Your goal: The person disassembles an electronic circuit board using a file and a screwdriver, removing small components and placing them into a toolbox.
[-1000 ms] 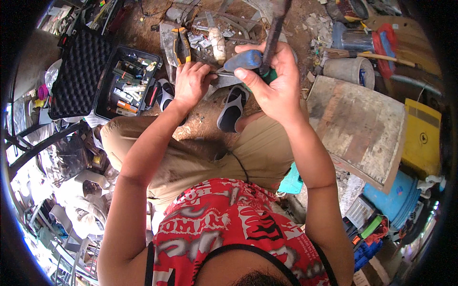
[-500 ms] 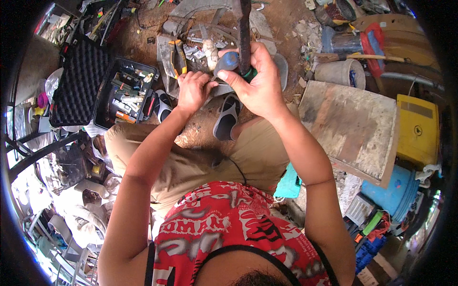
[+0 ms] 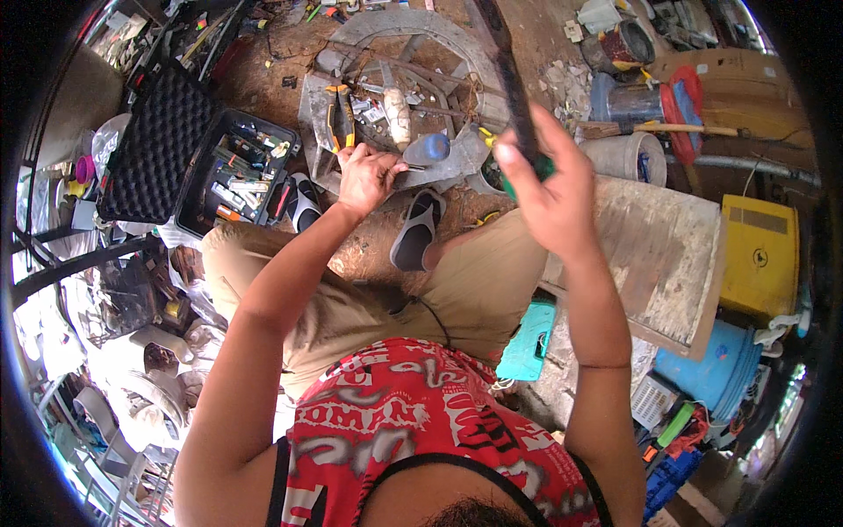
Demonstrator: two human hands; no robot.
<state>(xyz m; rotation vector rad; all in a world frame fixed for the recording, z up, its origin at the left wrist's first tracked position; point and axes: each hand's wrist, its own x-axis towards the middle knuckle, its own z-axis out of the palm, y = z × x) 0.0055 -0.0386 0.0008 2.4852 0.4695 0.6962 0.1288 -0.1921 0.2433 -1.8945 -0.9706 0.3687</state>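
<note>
My left hand (image 3: 367, 180) is closed, thumb and fingers pinching a small thin metal-looking piece (image 3: 413, 167) too small to name. That piece lies against a rounded block, blue on top and grey below (image 3: 430, 147), set on a grey metal base (image 3: 457, 162). To the right, my right hand (image 3: 558, 189) is wrapped round the green end of a long dark bar-like tool (image 3: 509, 70). The tool's far end rises past the block, apart from it. Yellow-and-black pliers (image 3: 340, 114) lie just beyond my left hand, beside a whitish wrapped roll (image 3: 397, 117).
An open black case (image 3: 235, 167) with small parts lies at the left. On the right are a stained board (image 3: 645, 255), a yellow case (image 3: 762, 250), a blue bucket (image 3: 716, 364) and a whitish bucket (image 3: 628, 158). A turquoise case (image 3: 529, 341) sits by my right thigh.
My right hand has moved right and away from the block with the dark tool, now tilted. My left hand stays by the block, whose blue top is now uncovered. The view has shifted slightly.
</note>
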